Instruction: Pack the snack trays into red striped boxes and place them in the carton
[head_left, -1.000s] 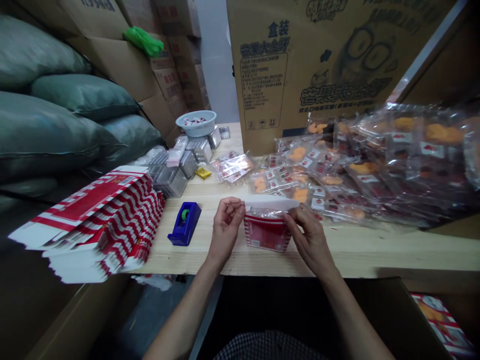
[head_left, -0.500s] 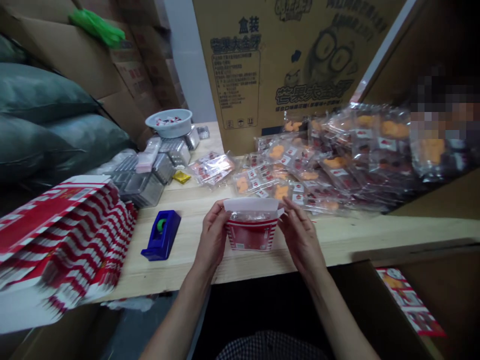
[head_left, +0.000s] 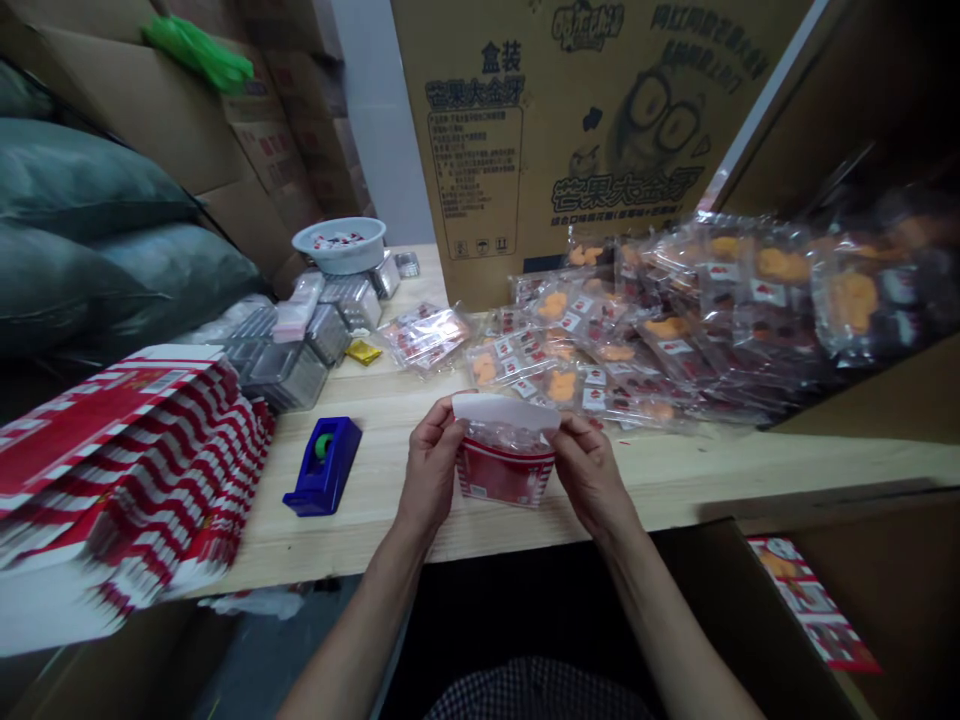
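A small red-and-white striped box stands near the front edge of the table, its white top flap raised at the back. Clear plastic packaging shows inside its open top. My left hand grips the box's left upper edge, thumb at the front. On the opposite side my right hand pinches the right upper corner, fingers behind the flap. Behind the box lie clear packets with orange pieces and small printed sachets.
A blue tape dispenser sits left of my hands, beside a stack of flattened striped boxes. Behind them are clear plastic cases and a white bowl of small packets. A large carton stands at the back.
My right hand has closed in on the box's right corner, where its fingers were looser before. The box has tilted slightly. The other person's hand at far right has drawn back from the packets.
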